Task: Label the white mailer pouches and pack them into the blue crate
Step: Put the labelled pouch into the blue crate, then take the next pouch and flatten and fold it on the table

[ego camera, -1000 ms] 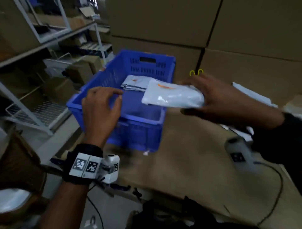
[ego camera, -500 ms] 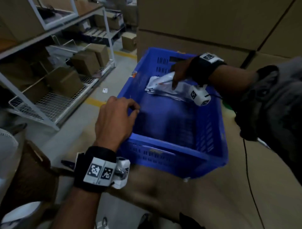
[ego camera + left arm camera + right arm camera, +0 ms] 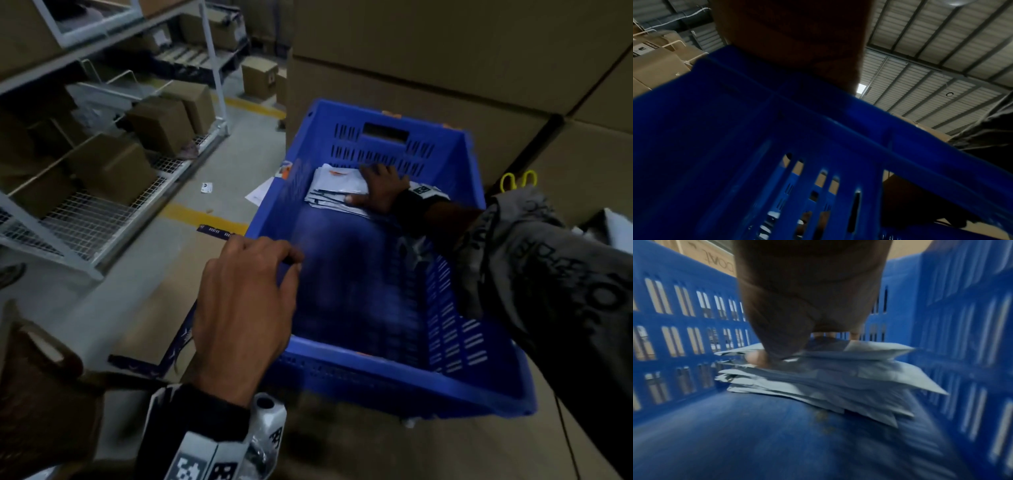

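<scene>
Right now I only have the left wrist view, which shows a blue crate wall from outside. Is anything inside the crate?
Observer: Yes, white mailer pouches lie at the far end of the blue crate.
Operator: Where is the right hand?
Observer: The right hand lies flat on top of them, fingers spread.
Operator: One pouch or more?
Observer: Several. The right wrist view shows an uneven stack with corners sticking out.

One blue crate [image 3: 383,373], one stack of mailer pouches [image 3: 337,190] (count unclear), two hands
</scene>
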Available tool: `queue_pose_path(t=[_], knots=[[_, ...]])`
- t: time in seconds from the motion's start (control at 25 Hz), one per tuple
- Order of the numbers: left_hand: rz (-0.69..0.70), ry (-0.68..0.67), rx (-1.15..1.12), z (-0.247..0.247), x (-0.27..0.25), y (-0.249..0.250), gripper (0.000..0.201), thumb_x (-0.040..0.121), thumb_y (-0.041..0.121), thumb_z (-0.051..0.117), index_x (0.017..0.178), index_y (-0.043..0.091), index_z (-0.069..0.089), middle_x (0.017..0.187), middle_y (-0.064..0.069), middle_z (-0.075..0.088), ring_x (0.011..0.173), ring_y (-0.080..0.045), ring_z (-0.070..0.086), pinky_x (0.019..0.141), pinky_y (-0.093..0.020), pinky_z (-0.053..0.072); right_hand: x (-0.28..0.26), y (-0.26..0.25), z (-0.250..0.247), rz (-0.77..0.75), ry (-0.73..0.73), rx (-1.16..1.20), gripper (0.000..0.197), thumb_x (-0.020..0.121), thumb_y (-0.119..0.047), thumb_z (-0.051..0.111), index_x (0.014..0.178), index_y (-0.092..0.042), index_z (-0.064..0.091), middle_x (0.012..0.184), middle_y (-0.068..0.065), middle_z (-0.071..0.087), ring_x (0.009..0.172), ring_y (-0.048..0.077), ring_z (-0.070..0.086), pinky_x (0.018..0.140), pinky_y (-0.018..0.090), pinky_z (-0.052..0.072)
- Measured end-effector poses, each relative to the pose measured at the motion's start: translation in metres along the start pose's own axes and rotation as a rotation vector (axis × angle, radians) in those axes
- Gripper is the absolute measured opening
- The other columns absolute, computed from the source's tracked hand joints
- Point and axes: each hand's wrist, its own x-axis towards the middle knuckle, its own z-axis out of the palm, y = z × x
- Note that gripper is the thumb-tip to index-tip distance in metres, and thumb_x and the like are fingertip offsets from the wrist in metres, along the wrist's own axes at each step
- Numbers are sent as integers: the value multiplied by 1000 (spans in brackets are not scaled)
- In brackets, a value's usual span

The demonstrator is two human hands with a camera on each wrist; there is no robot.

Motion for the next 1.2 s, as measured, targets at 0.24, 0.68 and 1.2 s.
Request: queue_pose_path(t=[0.24, 0.68, 1.2], knots=[[-30, 22, 25, 1, -1, 2, 14, 82, 21, 81, 91, 29, 73, 80, 36, 20, 81, -25, 60, 69, -31, 38, -14, -3, -36, -59, 147, 99, 93, 84, -87, 47, 141, -14, 54, 151, 20, 47, 138, 41, 46, 110, 54, 38], [-169, -87, 72, 5, -4, -2, 14, 90, 47, 61, 101, 42, 67, 91, 2, 58, 86, -26, 62, 69, -33, 43, -181, 22, -151, -331, -35, 36, 56, 79, -25, 88, 123, -17, 55, 110, 5, 69, 91, 24, 62, 81, 34, 47], [241, 80, -116, 93, -164, 221, 26, 97, 30, 60, 120, 20, 66, 120, -2, 65, 114, -28, 55, 96, -45, 40, -465, 228, 26, -251, 250, 420, 69, 94, -39, 73, 152, -31, 37, 141, -5, 52, 123, 12, 52, 98, 30, 47]])
